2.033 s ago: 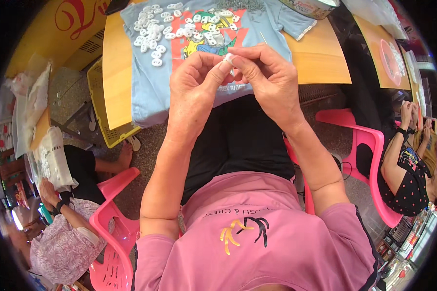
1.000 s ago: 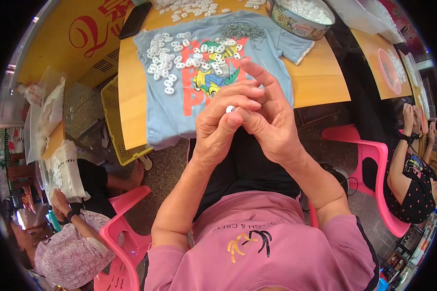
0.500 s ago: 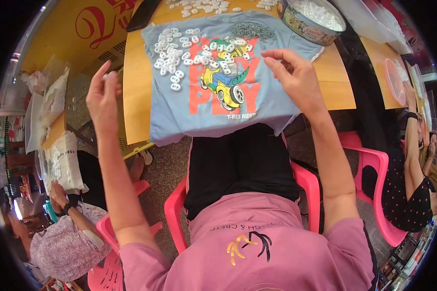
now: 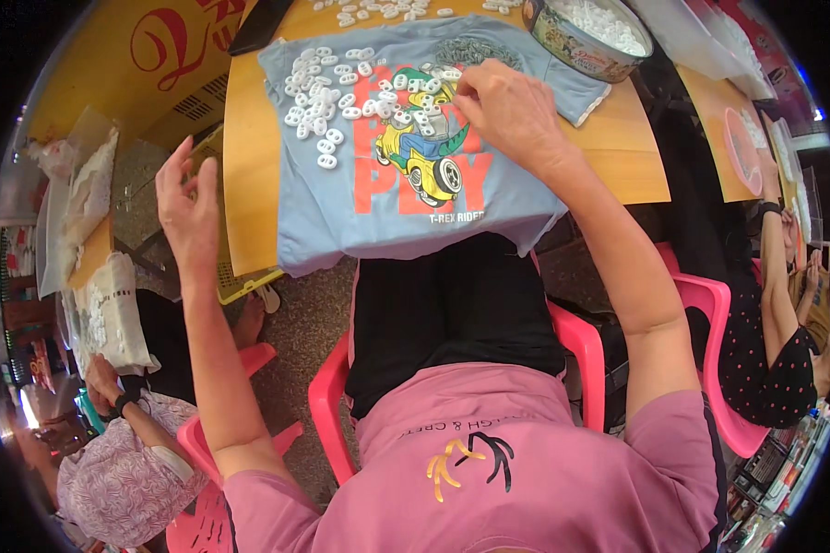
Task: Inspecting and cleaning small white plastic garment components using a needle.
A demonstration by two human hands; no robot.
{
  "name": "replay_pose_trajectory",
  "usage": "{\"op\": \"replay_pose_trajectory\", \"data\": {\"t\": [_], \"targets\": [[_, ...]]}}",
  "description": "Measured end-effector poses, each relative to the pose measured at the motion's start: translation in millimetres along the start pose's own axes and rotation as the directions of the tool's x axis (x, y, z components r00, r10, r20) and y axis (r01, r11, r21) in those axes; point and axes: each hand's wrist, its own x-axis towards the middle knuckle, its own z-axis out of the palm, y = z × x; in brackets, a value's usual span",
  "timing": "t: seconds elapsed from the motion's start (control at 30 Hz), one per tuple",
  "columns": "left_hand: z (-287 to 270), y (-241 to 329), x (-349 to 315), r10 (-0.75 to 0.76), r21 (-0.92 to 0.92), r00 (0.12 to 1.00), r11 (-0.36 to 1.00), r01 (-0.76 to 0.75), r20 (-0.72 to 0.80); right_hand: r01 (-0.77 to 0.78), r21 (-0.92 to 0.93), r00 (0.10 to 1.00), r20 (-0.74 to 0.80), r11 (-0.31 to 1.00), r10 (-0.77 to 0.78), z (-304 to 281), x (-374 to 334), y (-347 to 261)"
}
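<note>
Right hand (image 4: pixel 512 109): fingers bent and close together, at the right edge of the scattered white pieces (image 4: pixel 315 103); whether the fingertips hold one cannot be told. Left hand (image 4: pixel 189 203): fingers parted and loosely curled, nothing visible within, left of the table (image 4: pixel 254 198). The pieces lie on a blue shirt (image 4: pixel 318 212), whose print the right hand partly covers. Beyond that hand lie a grey-green tangle (image 4: pixel 480 52) and, rightward, a filled tin (image 4: pixel 581 57). A yellow basket (image 4: pixel 249 287) stands below the table's left edge.
</note>
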Motion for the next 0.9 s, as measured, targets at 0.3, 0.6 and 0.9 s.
{"op": "replay_pose_trajectory", "data": {"t": [0.3, 0.6, 0.9], "targets": [[74.4, 142.1, -55.7, 0.163, -0.574, 0.957, 0.819, 0.005, 0.241, -0.324, 0.915, 0.940, 0.283, 0.239, 0.192, -17.1, -21.3, -15.4], [109.5, 174.2, -77.4, -0.027, -0.748, 0.972, 0.633, 0.197, 0.233, -0.270, 0.946, 0.918, 0.310, -0.180, 0.249, -23.0, -57.4, -41.8], [102.1, 175.4, -80.5, -0.030, -0.699, 0.924, 0.645, 0.308, 0.380, -0.236, 0.954, 0.957, 0.195, 0.184, 0.215, -26.2, -70.0, -35.1]]}}
